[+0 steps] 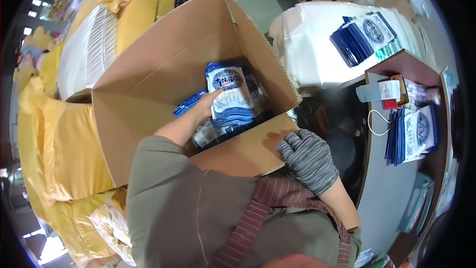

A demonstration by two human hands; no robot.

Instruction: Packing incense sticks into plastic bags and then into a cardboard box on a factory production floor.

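A large open cardboard box (163,44) stands in front of me. Inside it, my bare left hand (206,105) grips the left side of a stack of blue-and-white printed plastic pouches (232,87), thumb on the front. More blue pouches (191,101) lie low in the box beside and under that stack; the hand and forearm partly cover them. At the near right corner, my right hand (307,159), in a grey striped knit glove, is closed against the edge of the box's near side. Its fingertips are curled and mostly hidden.
Yellow wrapped bales (69,144) and a white sack (89,52) crowd the left. Behind to the right, another pouch stack (364,37) lies on a white wrapped bundle (307,34). A grey-topped table (386,198) at right carries further pouches (414,131) and a small red box (394,92).
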